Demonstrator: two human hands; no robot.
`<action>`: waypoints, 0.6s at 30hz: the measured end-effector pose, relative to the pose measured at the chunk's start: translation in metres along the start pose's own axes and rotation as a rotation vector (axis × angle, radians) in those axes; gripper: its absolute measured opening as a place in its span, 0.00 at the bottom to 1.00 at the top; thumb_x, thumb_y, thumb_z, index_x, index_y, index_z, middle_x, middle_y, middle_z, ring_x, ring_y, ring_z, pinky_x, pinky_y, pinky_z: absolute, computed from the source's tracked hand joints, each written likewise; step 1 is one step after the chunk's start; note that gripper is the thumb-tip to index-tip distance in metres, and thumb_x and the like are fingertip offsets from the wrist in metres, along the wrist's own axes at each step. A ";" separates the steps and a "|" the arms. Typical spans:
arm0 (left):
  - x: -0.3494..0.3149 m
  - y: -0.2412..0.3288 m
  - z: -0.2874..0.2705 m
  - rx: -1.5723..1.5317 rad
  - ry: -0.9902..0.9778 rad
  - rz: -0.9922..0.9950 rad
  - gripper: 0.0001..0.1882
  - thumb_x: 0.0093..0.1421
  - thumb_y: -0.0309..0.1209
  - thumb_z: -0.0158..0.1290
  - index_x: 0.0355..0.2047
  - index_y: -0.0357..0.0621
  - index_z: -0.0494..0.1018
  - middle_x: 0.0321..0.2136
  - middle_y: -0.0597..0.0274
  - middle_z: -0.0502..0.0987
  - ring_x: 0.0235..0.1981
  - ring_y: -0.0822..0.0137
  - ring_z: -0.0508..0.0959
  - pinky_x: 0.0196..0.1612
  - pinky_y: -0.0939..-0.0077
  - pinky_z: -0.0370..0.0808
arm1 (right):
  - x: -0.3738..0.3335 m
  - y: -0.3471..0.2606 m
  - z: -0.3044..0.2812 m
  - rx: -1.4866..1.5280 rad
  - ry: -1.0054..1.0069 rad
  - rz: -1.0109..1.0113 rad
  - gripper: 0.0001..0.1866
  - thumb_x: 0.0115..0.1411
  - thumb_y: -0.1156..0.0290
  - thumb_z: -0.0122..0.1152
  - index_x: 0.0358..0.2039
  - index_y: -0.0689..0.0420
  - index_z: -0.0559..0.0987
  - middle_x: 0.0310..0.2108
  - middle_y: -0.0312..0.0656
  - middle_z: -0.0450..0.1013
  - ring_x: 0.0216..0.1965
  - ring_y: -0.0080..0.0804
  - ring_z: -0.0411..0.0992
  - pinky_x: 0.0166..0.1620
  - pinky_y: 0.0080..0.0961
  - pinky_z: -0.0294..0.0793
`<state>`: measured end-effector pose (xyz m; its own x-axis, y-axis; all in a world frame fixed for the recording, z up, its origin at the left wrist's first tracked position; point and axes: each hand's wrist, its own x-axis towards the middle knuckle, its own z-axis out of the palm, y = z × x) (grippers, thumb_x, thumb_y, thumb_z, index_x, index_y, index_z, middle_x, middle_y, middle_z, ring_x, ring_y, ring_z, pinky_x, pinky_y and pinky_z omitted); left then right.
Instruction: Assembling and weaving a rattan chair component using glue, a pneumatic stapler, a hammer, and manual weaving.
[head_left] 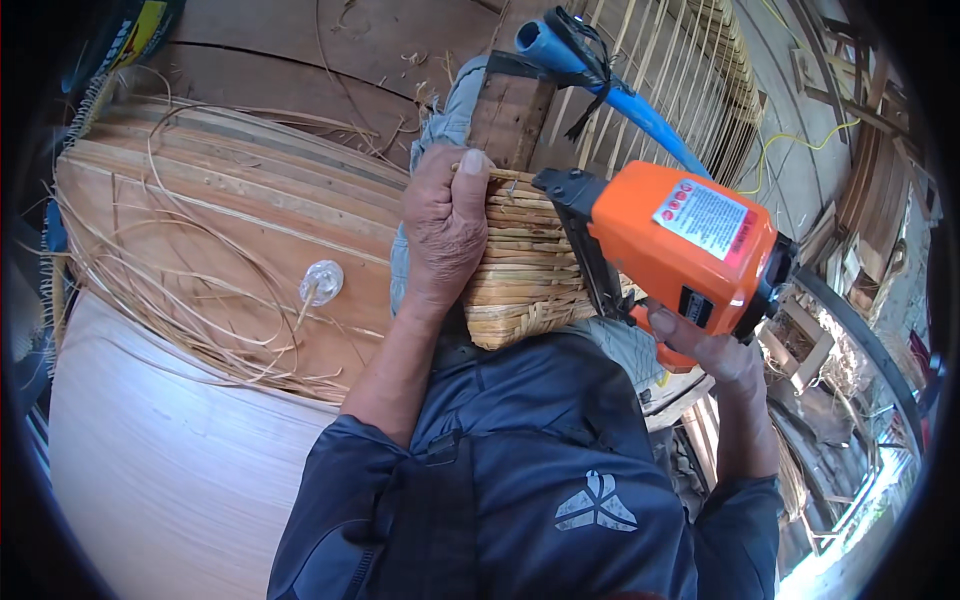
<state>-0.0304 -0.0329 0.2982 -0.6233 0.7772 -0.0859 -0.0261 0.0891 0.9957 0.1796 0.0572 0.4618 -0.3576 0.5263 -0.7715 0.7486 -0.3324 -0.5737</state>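
A woven rattan panel [525,255] lies across my lap, its strips running sideways and its near edge braided. My left hand [445,220] is closed at the panel's upper left edge, thumb pressed on a rattan strip beside a wooden bar [508,115]. My right hand [705,345] grips the handle of an orange pneumatic stapler [685,235]. The stapler's black nose points left, close to the panel's upper edge; whether it touches cannot be made out. A black air hose [865,345] runs from the stapler's rear.
Left of me, stacked wooden boards [240,200] carry loose rattan strands [190,290] and a small clear cup [322,282]. A blue pipe [630,105] tied with black strips slants beyond the panel, near a slatted rattan frame [700,40]. Scrap wood [865,210] lies on the right.
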 end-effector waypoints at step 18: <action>0.000 -0.003 0.002 -0.020 0.012 -0.031 0.10 0.62 0.30 0.48 0.26 0.36 0.71 0.22 0.58 0.71 0.25 0.65 0.70 0.32 0.75 0.67 | 0.018 -0.014 0.002 -0.031 -0.011 0.096 0.29 0.44 0.69 0.72 0.48 0.59 0.72 0.42 0.40 0.73 0.43 0.29 0.72 0.49 0.29 0.70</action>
<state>-0.0289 -0.0318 0.2954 -0.6310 0.7669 -0.1165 -0.0613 0.1005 0.9931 0.1614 0.0701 0.4559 -0.2893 0.4846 -0.8255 0.7964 -0.3566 -0.4884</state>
